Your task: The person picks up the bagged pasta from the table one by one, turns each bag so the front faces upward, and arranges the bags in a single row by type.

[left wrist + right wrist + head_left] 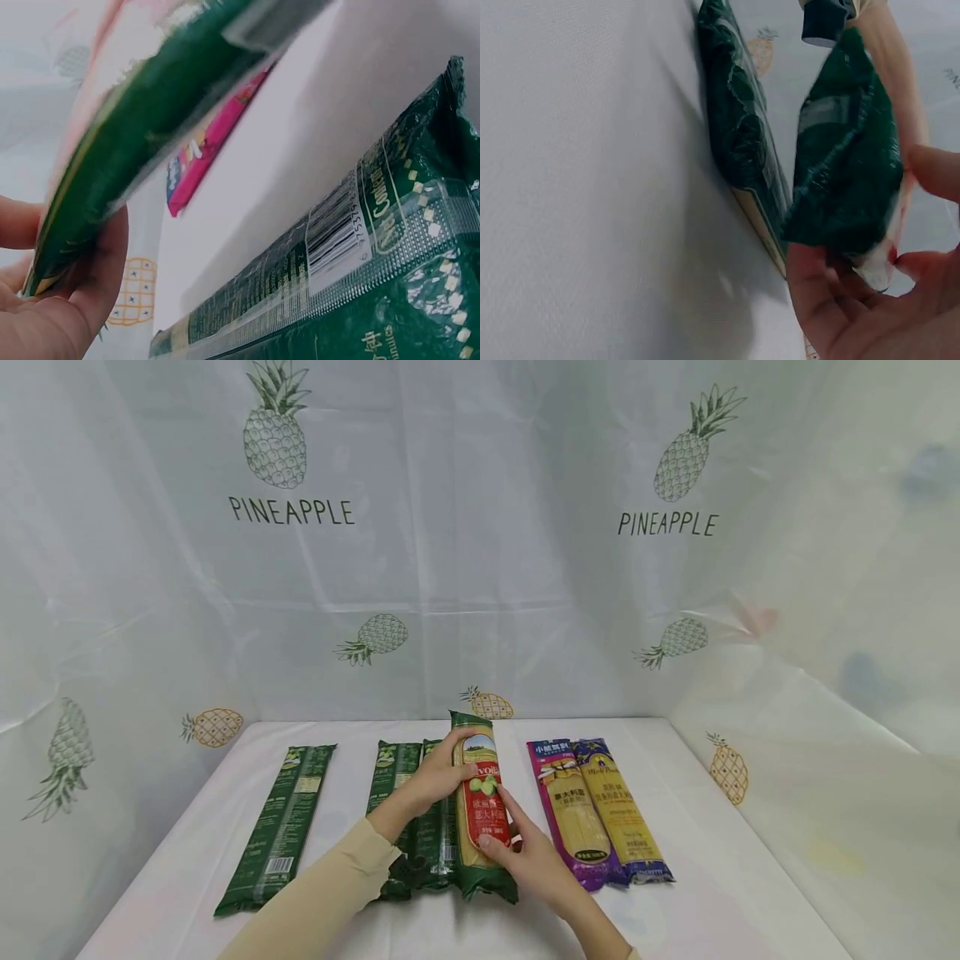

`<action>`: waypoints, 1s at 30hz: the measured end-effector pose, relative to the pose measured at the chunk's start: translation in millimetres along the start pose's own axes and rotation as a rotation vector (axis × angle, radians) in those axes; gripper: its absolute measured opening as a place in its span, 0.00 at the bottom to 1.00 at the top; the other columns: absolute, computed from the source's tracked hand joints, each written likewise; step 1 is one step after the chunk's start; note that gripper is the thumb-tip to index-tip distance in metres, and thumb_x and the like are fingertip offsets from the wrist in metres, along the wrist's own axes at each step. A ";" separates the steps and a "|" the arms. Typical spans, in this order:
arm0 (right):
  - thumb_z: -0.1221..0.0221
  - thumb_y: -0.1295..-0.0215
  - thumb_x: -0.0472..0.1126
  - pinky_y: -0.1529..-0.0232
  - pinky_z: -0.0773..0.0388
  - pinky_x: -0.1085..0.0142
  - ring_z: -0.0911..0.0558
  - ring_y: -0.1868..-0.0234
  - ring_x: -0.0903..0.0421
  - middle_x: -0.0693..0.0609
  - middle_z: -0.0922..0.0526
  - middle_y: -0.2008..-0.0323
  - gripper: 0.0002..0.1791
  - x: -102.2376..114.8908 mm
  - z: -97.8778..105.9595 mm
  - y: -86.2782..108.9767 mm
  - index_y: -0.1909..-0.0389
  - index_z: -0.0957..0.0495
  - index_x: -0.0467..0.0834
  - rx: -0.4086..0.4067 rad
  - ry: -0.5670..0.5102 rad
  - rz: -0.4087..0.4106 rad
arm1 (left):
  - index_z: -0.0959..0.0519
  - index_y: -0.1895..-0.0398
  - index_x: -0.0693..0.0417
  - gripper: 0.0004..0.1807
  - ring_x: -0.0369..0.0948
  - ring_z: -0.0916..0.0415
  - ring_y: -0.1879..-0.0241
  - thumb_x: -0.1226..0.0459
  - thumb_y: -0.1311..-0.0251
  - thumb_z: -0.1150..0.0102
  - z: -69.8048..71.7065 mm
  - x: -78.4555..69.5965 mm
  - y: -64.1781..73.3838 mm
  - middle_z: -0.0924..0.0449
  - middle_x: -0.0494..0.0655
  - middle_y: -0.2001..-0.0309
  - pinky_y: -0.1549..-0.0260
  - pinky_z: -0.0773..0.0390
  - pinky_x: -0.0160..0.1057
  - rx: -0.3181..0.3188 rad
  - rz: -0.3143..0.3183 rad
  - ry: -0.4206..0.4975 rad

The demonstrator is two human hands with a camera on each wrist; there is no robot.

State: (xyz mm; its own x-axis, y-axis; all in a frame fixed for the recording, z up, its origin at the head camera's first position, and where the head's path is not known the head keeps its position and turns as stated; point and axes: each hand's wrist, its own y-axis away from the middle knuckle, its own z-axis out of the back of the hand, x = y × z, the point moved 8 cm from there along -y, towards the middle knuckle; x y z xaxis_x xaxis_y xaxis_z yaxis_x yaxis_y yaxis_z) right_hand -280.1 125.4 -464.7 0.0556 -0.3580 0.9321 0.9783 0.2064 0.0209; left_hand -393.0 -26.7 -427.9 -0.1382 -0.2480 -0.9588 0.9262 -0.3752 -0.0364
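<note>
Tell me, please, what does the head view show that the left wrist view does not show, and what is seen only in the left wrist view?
Only the head view shows the right hand, the yellow packet, and the word PINEAPPLE, printed twice.

Only the left wrist view shows the green back of the held packet and, up close, some readable digits beside a barcode.

Both share the left hand gripping the held packet, the purple packet, and a green packet lying on the white table.
</note>
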 end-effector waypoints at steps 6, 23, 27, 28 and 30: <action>0.43 0.21 0.59 0.54 0.19 0.55 0.20 0.48 0.47 0.38 0.30 0.37 0.49 -8.3 -5.2 2.2 0.12 0.63 0.60 0.102 -0.215 -0.124 | 0.39 0.18 0.43 0.35 0.51 0.17 0.49 0.69 0.24 0.43 0.0 1.8 0.9 0.30 0.63 0.32 0.56 0.13 0.52 0.011 0.018 0.083; 0.40 0.20 0.43 0.49 0.17 0.60 0.16 0.48 0.50 0.36 0.23 0.38 0.49 -9.4 -3.8 -1.9 0.12 0.61 0.48 0.093 -0.344 -0.018 | 0.47 0.15 0.41 0.37 0.49 0.17 0.49 0.67 0.21 0.47 -9.6 0.6 2.3 0.28 0.63 0.35 0.50 0.15 0.53 0.110 0.060 0.054; 0.39 0.21 0.40 0.50 0.16 0.61 0.15 0.48 0.50 0.34 0.25 0.36 0.49 -8.5 -2.4 -1.4 0.12 0.61 0.47 0.068 -0.332 0.021 | 0.47 0.14 0.40 0.37 0.48 0.15 0.52 0.64 0.20 0.47 -9.0 -3.1 2.4 0.25 0.62 0.38 0.54 0.13 0.53 0.111 0.035 -0.005; 0.40 0.21 0.39 0.50 0.16 0.62 0.15 0.48 0.49 0.34 0.25 0.36 0.49 -8.3 -2.2 -1.5 0.12 0.61 0.48 0.064 -0.329 0.027 | 0.46 0.14 0.39 0.36 0.47 0.15 0.53 0.63 0.20 0.46 -8.2 -3.3 2.2 0.25 0.62 0.38 0.55 0.13 0.52 0.106 0.029 -0.020; 0.40 0.20 0.38 0.50 0.15 0.61 0.15 0.48 0.48 0.33 0.26 0.36 0.49 -7.2 -1.8 -1.6 0.12 0.61 0.48 0.059 -0.319 0.046 | 0.45 0.14 0.39 0.36 0.47 0.14 0.53 0.63 0.20 0.45 -6.6 -3.6 1.7 0.24 0.62 0.38 0.57 0.12 0.52 0.093 0.015 -0.040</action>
State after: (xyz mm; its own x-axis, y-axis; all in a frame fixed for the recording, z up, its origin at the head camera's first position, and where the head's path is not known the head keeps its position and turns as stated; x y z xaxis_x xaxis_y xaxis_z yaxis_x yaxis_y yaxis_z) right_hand -281.7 126.0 -472.1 0.0248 -0.0456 0.9987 0.9623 0.2718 -0.0115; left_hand -388.6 -20.6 -426.3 -0.1401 -0.2886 -0.9472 0.8921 -0.4519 0.0057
